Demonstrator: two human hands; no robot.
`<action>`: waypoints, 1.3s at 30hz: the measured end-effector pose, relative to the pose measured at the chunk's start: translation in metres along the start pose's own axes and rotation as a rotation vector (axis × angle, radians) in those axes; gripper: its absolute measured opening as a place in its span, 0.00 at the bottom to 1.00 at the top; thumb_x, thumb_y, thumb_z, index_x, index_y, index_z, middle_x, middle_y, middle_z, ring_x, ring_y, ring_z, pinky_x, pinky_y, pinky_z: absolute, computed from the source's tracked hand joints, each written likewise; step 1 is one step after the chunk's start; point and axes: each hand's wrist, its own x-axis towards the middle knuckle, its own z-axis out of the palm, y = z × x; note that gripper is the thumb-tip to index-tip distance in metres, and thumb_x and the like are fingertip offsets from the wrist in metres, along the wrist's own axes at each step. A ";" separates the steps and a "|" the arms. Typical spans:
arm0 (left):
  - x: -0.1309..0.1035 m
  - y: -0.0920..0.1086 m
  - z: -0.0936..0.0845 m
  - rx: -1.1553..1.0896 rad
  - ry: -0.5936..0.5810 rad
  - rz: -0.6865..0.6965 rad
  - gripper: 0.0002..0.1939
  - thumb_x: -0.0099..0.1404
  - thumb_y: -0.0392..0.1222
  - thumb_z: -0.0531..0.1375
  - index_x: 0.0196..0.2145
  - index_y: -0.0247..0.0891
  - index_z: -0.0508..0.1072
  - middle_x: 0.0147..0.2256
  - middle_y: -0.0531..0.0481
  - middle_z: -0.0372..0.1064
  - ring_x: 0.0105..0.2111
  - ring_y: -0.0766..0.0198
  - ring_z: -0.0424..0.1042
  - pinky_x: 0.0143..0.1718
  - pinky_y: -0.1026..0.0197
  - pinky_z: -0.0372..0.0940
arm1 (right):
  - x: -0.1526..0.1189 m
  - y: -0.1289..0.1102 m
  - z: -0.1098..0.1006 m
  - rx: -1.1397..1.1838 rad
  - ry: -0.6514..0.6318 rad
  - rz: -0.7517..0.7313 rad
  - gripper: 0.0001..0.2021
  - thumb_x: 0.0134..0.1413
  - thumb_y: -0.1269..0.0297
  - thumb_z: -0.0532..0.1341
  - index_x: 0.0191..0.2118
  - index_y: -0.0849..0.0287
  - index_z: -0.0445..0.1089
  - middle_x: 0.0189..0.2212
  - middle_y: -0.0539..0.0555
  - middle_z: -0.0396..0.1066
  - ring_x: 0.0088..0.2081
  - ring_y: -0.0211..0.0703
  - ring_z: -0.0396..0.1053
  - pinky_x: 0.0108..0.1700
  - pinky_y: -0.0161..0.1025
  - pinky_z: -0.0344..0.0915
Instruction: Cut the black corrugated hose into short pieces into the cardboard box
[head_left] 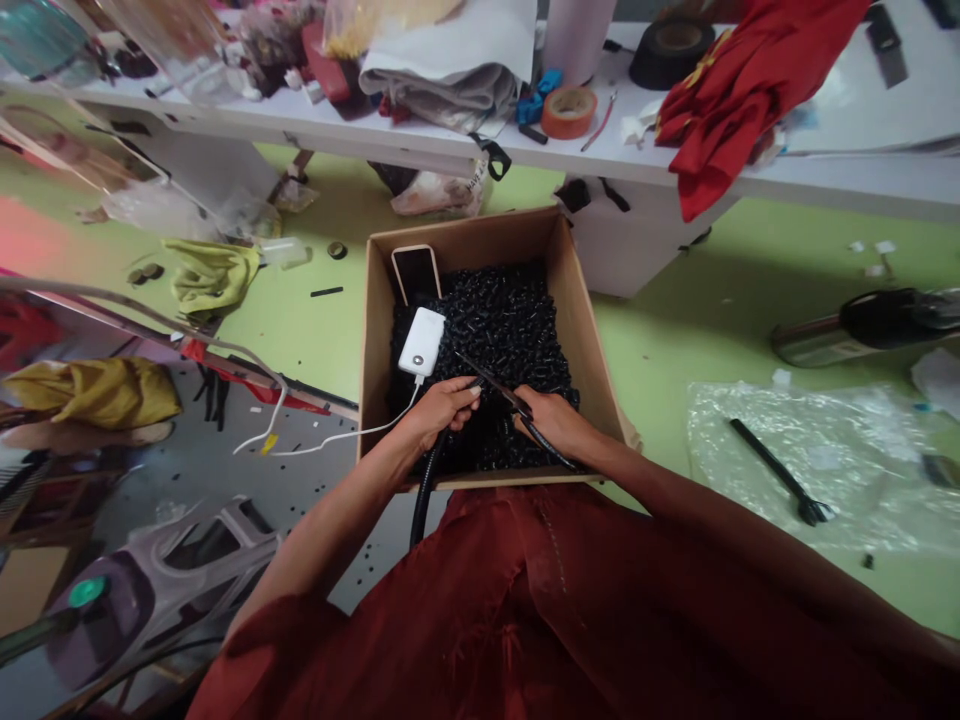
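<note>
My left hand (pixel 448 405) is closed around a black corrugated tube (pixel 426 492), which runs down over the near edge of the cardboard box (pixel 600 350). My right hand (pixel 551 420) grips a pair of dark scissors (pixel 506 392), their blades pointing up and left by the left fingertips. Both hands are over the box, above a deep heap of short black tube pieces (pixel 506 320). On the heap's left side lies a white power bank (pixel 422 342) with a white cable (pixel 352 436) plugged in. Behind it, a phone (pixel 417 274) leans against the box wall.
A cluttered white shelf (pixel 615 165) crosses the back, with orange tape (pixel 568 112) and red cloth (pixel 750 95). At right are a thermos (pixel 862 325) and clear plastic (pixel 795 470); at left, a yellow-green cloth (pixel 210 275) and, lower, a grey stool (pixel 202 570).
</note>
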 end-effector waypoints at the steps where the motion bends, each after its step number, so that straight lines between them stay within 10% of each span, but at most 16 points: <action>1: 0.000 0.001 0.000 0.002 -0.001 -0.006 0.14 0.55 0.44 0.64 0.35 0.33 0.69 0.25 0.56 0.58 0.16 0.79 0.50 0.15 0.72 0.40 | 0.001 0.001 0.001 -0.010 0.003 0.004 0.07 0.52 0.67 0.54 0.38 0.57 0.64 0.26 0.53 0.71 0.26 0.41 0.65 0.29 0.34 0.52; 11: 0.004 0.003 -0.002 -0.135 -0.002 0.012 0.15 0.53 0.43 0.66 0.36 0.32 0.70 0.23 0.56 0.57 0.16 0.80 0.49 0.15 0.72 0.38 | 0.008 0.007 0.009 0.114 0.175 0.001 0.07 0.55 0.64 0.53 0.37 0.55 0.66 0.24 0.50 0.70 0.28 0.42 0.70 0.32 0.34 0.61; 18: -0.008 0.014 -0.008 -0.227 -0.009 0.123 0.19 0.53 0.42 0.66 0.41 0.32 0.70 0.25 0.55 0.60 0.17 0.78 0.52 0.15 0.72 0.41 | 0.005 -0.003 -0.006 0.567 0.028 0.077 0.13 0.59 0.53 0.52 0.42 0.56 0.63 0.25 0.48 0.70 0.22 0.35 0.68 0.22 0.31 0.65; 39: -0.011 0.016 -0.006 -0.268 0.053 0.184 0.25 0.52 0.44 0.67 0.45 0.32 0.68 0.26 0.52 0.67 0.18 0.76 0.58 0.17 0.70 0.47 | 0.005 -0.006 -0.006 0.266 0.039 -0.015 0.27 0.56 0.54 0.58 0.58 0.60 0.57 0.48 0.60 0.70 0.46 0.49 0.70 0.46 0.43 0.64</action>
